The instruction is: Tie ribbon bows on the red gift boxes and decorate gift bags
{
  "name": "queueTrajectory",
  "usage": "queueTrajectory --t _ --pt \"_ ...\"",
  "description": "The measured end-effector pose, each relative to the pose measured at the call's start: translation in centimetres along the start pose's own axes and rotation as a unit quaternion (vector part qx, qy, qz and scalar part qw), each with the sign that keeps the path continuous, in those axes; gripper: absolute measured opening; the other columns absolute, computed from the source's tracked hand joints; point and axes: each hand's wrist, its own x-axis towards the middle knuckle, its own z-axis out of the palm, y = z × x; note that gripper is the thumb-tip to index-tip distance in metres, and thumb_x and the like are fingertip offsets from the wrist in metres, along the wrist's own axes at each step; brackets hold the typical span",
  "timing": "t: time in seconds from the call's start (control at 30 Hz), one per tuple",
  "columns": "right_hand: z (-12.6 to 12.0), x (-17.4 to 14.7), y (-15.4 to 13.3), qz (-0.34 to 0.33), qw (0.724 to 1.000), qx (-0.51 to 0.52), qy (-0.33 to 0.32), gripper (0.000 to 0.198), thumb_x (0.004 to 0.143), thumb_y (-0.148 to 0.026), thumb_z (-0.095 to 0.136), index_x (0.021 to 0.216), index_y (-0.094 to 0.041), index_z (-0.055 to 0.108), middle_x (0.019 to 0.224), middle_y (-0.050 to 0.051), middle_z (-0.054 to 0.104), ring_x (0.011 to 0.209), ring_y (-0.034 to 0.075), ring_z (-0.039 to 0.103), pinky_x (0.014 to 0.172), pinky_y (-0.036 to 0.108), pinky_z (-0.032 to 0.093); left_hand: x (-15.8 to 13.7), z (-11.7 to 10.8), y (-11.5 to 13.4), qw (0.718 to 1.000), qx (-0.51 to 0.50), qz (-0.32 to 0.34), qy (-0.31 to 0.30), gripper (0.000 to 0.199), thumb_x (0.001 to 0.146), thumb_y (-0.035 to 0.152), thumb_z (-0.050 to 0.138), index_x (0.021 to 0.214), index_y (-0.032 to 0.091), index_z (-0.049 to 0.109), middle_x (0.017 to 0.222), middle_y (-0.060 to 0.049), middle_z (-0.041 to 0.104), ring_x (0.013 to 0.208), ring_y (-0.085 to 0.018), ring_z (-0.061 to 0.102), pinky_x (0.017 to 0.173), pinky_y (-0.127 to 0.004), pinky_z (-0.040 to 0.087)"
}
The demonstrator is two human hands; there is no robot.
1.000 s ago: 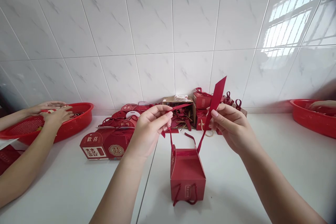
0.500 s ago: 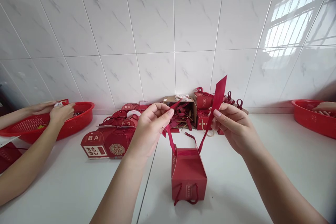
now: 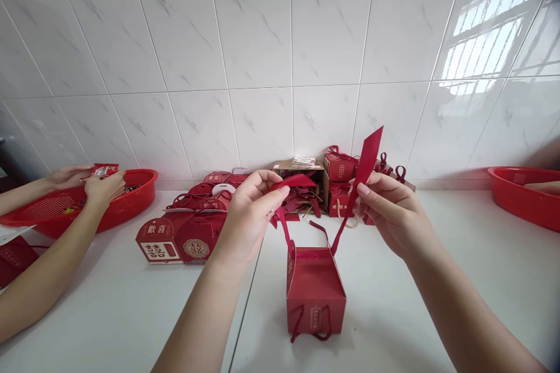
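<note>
A small red gift box (image 3: 315,291) stands on the white table in front of me, a red cord handle hanging on its near face. A dark red ribbon (image 3: 366,157) passes through its top, and both ends rise from it. Above the box to the left, my left hand (image 3: 258,207) pinches one end between thumb and fingers; its tip points right. To the right, my right hand (image 3: 389,210) pinches the other end, whose slanted tip sticks up. Both ribbon lengths run down to the top of the box.
Red boxes (image 3: 179,239) are grouped at left. An open carton (image 3: 324,186) of ribbons and small boxes (image 3: 339,166) stand by the tiled wall. At far left, another person's hands (image 3: 102,186) hold a red packet over a red basket (image 3: 140,195). Another red basket (image 3: 516,198) is at right.
The ribbon end in my left hand has turned and now stretches further right. My right hand has barely moved. At left, the other person's packet has turned to show more of its red side.
</note>
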Motion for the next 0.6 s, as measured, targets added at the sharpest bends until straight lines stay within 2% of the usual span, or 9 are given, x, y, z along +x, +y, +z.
queueTrajectory --t 0.13,0.23,0.33,0.4,0.6 --pt "0.0 -0.1 0.0 -0.002 1.0 0.008 -0.003 0.009 0.08 -0.031 0.075 0.08 -0.024 0.069 0.067 -0.004 0.06 0.055 0.007 0.053 0.052 0.019 0.042 0.2 0.0 -0.1 1.0 -0.021 0.006 0.009 0.009 0.078 0.018 0.065 0.075 0.016 0.057 0.061 0.005 0.045 0.052 -0.004 0.038 0.049 -0.016 0.029" --pt "0.0 -0.1 0.0 -0.002 1.0 0.008 -0.003 0.01 0.08 -0.031 0.075 0.079 -0.023 0.069 0.066 -0.004 0.06 0.055 0.006 0.053 0.051 0.019 0.041 0.3 0.0 -0.2 0.999 -0.032 0.008 0.013 0.012 0.081 0.024 0.066 0.075 0.017 0.058 0.063 0.004 0.052 0.052 -0.005 0.043 0.048 -0.017 0.03" --pt "0.0 0.0 0.1 -0.005 1.0 0.006 -0.007 0.01 0.08 -0.032 0.074 0.079 -0.023 0.069 0.065 -0.004 0.06 0.055 0.007 0.054 0.053 0.019 0.042 0.4 -0.3 -0.3 0.999 -0.028 0.023 0.015 0.013 0.078 0.028 0.073 0.078 0.018 0.065 0.075 0.001 0.063 0.067 -0.008 0.056 0.058 -0.017 0.041" --pt "-0.1 0.0 0.1 -0.014 1.0 0.009 -0.01 0.009 0.08 -0.031 0.075 0.08 -0.024 0.07 0.067 -0.004 0.06 0.056 0.007 0.054 0.054 0.019 0.043 0.5 -0.7 -0.3 0.998 -0.03 0.034 0.032 0.016 0.073 0.029 0.079 0.081 0.018 0.07 0.08 0.001 0.067 0.074 -0.009 0.059 0.067 -0.018 0.045" --pt "-0.1 0.0 0.3 -0.038 0.999 0.017 -0.007 0.005 0.08 -0.028 0.075 0.08 -0.026 0.071 0.071 -0.003 0.062 0.057 0.006 0.052 0.054 0.019 0.043 0.4 -1.0 0.1 0.997 -0.035 0.041 0.061 0.018 0.067 0.03 0.083 0.08 0.021 0.076 0.071 0.002 0.07 0.067 -0.009 0.061 0.066 -0.022 0.048"
